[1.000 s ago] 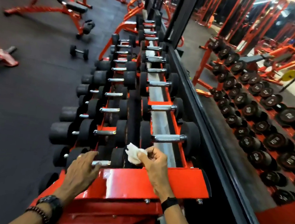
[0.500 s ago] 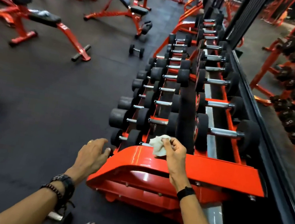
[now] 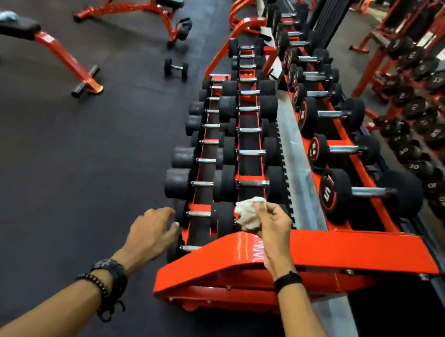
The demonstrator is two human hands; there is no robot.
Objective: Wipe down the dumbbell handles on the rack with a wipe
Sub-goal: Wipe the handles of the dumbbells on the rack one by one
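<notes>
The red rack (image 3: 347, 248) holds rows of dumbbells (image 3: 245, 183) while the right hand (image 3: 272, 229) pinches a crumpled white wipe (image 3: 248, 213) and the left hand (image 3: 149, 232) hovers loosely spread, holding nothing.

Both our forearms reach in from the bottom of the frame. Our left hand (image 3: 150, 234) hovers at lower centre, palm down, fingers loosely spread and holding nothing. Our right hand (image 3: 274, 230), just right of it, has its fingers curled in a pinching grip.
</notes>
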